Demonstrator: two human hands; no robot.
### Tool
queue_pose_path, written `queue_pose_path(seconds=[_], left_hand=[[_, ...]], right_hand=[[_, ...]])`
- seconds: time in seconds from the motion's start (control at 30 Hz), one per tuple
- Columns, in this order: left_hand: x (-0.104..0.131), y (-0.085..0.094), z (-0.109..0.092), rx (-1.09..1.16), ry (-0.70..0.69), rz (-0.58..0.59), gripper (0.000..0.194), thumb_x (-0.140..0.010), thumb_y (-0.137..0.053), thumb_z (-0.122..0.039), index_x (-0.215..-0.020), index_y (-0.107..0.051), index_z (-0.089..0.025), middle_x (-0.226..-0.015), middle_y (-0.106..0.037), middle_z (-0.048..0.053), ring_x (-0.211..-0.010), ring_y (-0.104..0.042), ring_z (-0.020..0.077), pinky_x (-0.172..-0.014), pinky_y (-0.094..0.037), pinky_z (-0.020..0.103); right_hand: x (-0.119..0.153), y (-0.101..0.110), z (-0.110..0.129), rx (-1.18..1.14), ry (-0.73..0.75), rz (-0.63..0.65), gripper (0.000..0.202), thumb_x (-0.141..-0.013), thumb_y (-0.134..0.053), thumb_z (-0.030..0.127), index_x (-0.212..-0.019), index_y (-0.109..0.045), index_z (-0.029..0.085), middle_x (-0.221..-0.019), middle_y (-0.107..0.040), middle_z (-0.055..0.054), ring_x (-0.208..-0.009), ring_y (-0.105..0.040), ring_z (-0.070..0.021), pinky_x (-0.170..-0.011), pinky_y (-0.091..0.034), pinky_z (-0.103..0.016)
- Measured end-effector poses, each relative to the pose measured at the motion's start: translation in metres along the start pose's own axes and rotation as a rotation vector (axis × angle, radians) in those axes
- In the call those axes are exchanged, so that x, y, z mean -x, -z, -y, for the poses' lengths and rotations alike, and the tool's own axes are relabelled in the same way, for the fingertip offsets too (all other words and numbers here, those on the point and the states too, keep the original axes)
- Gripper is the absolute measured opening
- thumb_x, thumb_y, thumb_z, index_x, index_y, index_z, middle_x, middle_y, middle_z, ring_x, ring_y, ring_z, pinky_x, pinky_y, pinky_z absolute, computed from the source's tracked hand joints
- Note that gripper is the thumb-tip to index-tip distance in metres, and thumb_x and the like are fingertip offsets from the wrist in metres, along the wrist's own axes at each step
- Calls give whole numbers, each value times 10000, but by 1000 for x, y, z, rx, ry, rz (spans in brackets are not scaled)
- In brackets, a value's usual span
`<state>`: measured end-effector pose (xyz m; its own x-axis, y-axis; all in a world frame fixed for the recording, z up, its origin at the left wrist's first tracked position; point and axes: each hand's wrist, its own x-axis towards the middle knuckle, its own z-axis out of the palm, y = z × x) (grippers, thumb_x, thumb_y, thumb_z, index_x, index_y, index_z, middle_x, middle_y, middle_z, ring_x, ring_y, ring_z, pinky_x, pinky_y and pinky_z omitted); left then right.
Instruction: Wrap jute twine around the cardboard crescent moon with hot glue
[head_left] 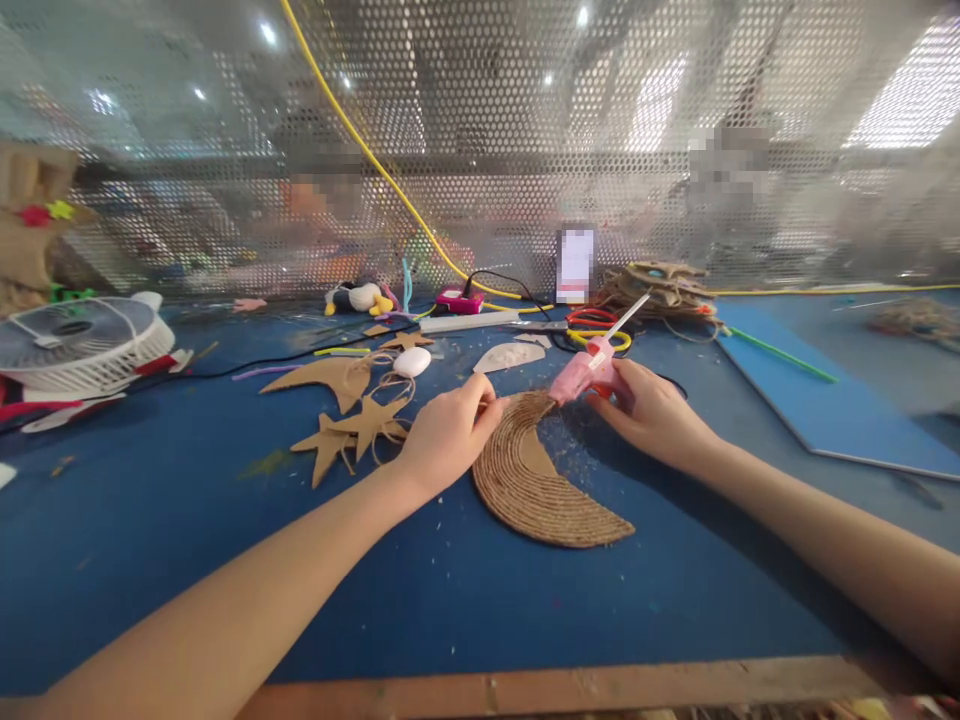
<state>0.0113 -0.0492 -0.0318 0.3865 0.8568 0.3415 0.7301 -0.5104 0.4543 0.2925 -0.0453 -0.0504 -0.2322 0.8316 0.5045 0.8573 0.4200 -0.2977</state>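
Note:
A cardboard crescent moon (551,495) lies flat on the blue table, covered in rows of brown twine except for a bare strip along its inner curve. At its upper left edge, my left hand (450,430) is closed in a pinch on the twine; the fingertips partly hide the strand. My right hand (656,412) grips a pink hot glue gun (581,372), with a white glue stick (628,316) poking out of its back. The nozzle points down and left at the moon's upper tip.
Left of the moon lie cardboard stars (371,425), a plain cardboard crescent (330,380) and a white oval object (412,361). Behind are scissors (600,338), a phone (575,265) and a yellow cable (360,140). A white fan (82,345) stands left, a blue board (840,400) right.

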Motion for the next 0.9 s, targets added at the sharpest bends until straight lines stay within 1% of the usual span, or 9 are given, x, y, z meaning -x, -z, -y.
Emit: queue_pose_path(seconds=[0.07, 0.13, 0.27, 0.33, 0.43, 0.53, 0.63, 0.73, 0.9], left_hand=[[0, -2, 3, 123, -75, -10, 136, -986, -500, -319, -948, -538, -193, -798, -681, 6, -697, -637, 146, -636, -454, 289], [0, -3, 6, 174, -141, -4, 107, -987, -495, -274, -1014, -565, -199, -853, -706, 10, -778, -661, 153, -695, -489, 297], [0, -4, 9, 117, -283, 14, 235, -970, -433, -136, -1037, -647, -207, -1025, -717, 35, -961, -656, 178, -859, -512, 361], [1, -5, 9, 94, -330, 32, 276, -955, -420, -108, -1024, -673, -193, -1057, -703, 52, -989, -645, 187, -889, -516, 381], [1, -7, 9, 64, -348, 19, 261, -933, -450, -115, -1004, -693, -180, -1043, -696, 61, -980, -636, 197, -890, -529, 395], [1, -8, 8, 24, -334, 4, 199, -908, -524, -167, -1004, -698, -175, -1030, -697, 64, -981, -625, 216, -891, -536, 416], [2, -7, 6, 5, -319, 47, 205, -891, -565, -210, -1043, -697, -173, -1056, -689, 71, -1010, -617, 232, -902, -537, 425], [2, -6, 5, 1, -316, 88, 233, -894, -561, -224, -1077, -695, -173, -1080, -680, 75, -1037, -609, 238, -927, -532, 429], [2, -4, 4, -1, -315, 104, 250, -892, -559, -230, -1096, -694, -179, -1084, -671, 71, -1040, -604, 240, -930, -529, 430]], right_hand=[[0, 0, -1, 4, 25, -5, 228, -885, -542, 416, -794, -430, 240, -741, -557, -25, -588, -474, -161, -558, -346, -310], [0, -1, -1, 12, 43, -4, 231, -892, -542, 408, -788, -422, 240, -756, -556, -27, -600, -473, -160, -570, -349, -312], [0, -2, -1, 21, 59, 19, 225, -905, -532, 397, -798, -414, 238, -771, -547, -26, -613, -470, -162, -588, -357, -313], [0, -2, -1, 22, 64, 30, 203, -907, -525, 391, -821, -429, 234, -776, -545, -28, -623, -477, -168, -594, -362, -314], [0, -3, 0, 23, 71, 44, 171, -908, -520, 378, -862, -458, 226, -794, -553, -36, -648, -496, -181, -612, -379, -320], [1, -3, 0, 25, 78, 52, 153, -913, -518, 369, -909, -487, 219, -823, -570, -49, -680, -521, -195, -637, -400, -328], [1, -3, 0, 35, 79, 55, 147, -917, -515, 361, -930, -504, 216, -840, -583, -58, -698, -537, -206, -645, -407, -334], [2, -4, 0, 38, 78, 57, 139, -917, -517, 352, -933, -513, 215, -853, -593, -65, -713, -552, -215, -644, -410, -337], [2, -3, 2, 44, 88, 67, 137, -920, -514, 339, -953, -527, 207, -896, -610, -81, -747, -577, -225, -650, -424, -341]])
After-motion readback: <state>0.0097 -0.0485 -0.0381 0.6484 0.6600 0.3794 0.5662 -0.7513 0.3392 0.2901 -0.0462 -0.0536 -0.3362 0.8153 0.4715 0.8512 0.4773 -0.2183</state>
